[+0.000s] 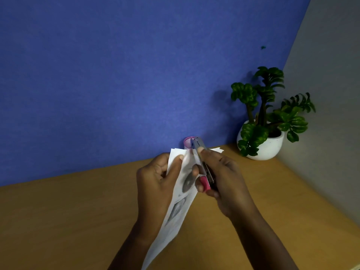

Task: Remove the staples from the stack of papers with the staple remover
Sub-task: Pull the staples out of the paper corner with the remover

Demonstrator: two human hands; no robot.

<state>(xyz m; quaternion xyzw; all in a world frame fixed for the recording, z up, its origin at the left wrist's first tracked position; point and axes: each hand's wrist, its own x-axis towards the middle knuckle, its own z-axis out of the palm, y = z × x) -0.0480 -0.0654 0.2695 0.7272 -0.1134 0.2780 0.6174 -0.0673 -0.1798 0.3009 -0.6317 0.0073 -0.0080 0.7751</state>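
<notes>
— Papers (181,193) are hanging nearest us, lifted off the desk (78,221); the left hand (155,180) is pinching their top edge, thumb in front.

— And the right hand (222,178)?

— It's wrapping closed around the staple remover (202,166), metal nose pointing up beside that corner. Probably it's lining up on a staple; next it needs the tip slipped underneath. Behind, a pink cup (188,142) is peeking out.

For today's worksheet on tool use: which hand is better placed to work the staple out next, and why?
Probably the right hand: it already grips the pink-and-metal staple remover, tip at the top of the white printed paper stack. The left hand only holds the stack.
</notes>
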